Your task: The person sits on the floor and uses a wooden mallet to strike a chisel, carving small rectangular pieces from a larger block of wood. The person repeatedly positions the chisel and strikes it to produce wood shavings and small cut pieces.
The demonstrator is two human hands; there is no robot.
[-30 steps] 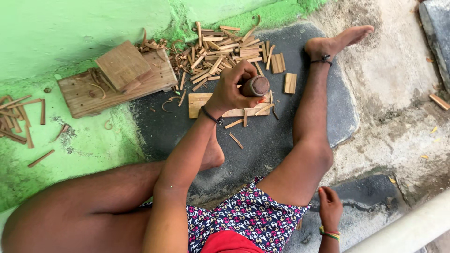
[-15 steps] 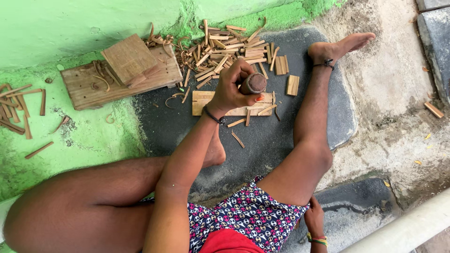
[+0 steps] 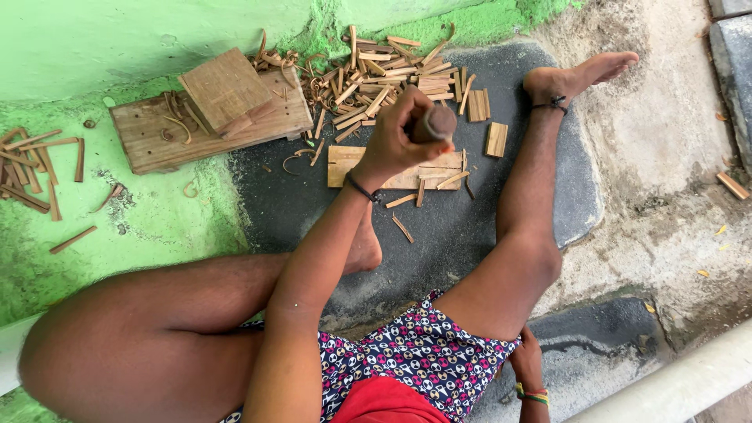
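My left hand [image 3: 395, 137] is closed around a round, brown wooden tool handle [image 3: 433, 123]. It holds the handle above a pale wooden plank [image 3: 356, 164] that lies on the dark stone slab [image 3: 446, 235] between my legs. Small cut sticks [image 3: 415, 194] lie on and beside the plank. My right hand [image 3: 528, 362], with a coloured bracelet at the wrist, rests on the stone behind my right thigh. It holds nothing, and the leg partly hides it.
A heap of short wood strips [image 3: 392, 74] lies beyond the plank. Left of it, a square wooden block [image 3: 223, 90] sits on a flat board [image 3: 157, 133]. More sticks [image 3: 39, 164] lie on the green floor at far left. My right foot [image 3: 576, 74] reaches toward rough concrete.
My left hand stays over the plank with the handle in it, shifted slightly. My right hand has dropped lower behind the thigh.
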